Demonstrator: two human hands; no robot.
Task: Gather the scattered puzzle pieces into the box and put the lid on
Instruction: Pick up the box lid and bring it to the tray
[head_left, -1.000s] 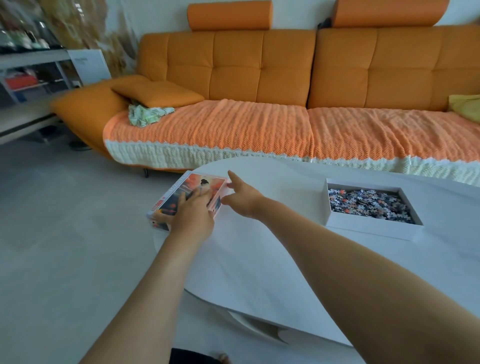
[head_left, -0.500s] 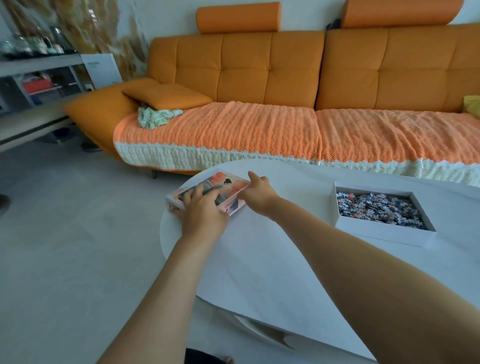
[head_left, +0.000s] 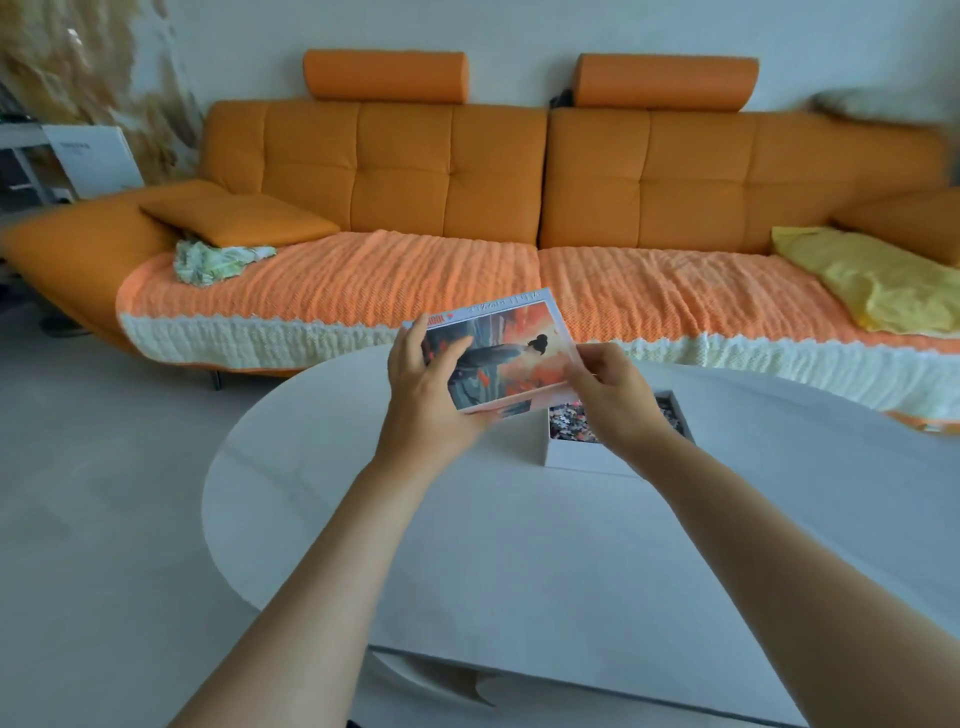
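Gathering looks done: no loose pieces visible on the table (head_left: 519, 545). Puzzle pieces (head_left: 566, 423) lie in the white box (head_left: 582, 457), centre-right of frame, partly hidden. Lid (head_left: 498, 348) is airborne at centre frame, tilted, not yet seated. Left hand (head_left: 428, 395) and right hand (head_left: 613, 395), 2 closed grips, clasp its opposite edges.

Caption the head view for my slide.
Both hands, left and right, hold the puzzle lid above the filled box.
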